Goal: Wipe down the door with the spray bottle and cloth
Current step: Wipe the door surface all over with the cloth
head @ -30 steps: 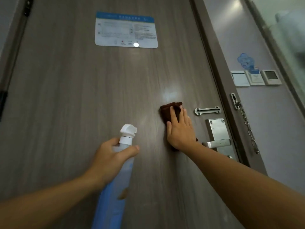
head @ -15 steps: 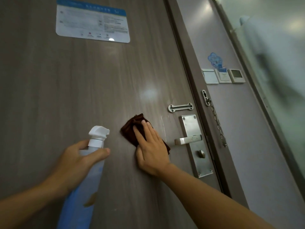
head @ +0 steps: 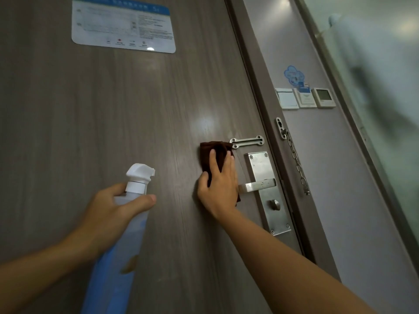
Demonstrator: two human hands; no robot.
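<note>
From the head view, the right hand [head: 218, 189] lies flat on the brown cloth [head: 214, 155], fingers [head: 226, 168] straight and close together, pressing it against the grey wood-grain door [head: 113, 109] just left of the steel lock plate [head: 264, 177] and lever handle [head: 260, 185]. The left hand [head: 113, 214] grips the spray bottle [head: 118, 245], fingers curled round its neck below the white nozzle [head: 139, 175]. A notice [head: 123, 24] sits high on the door, and a chain [head: 295, 159] hangs on the frame.
</note>
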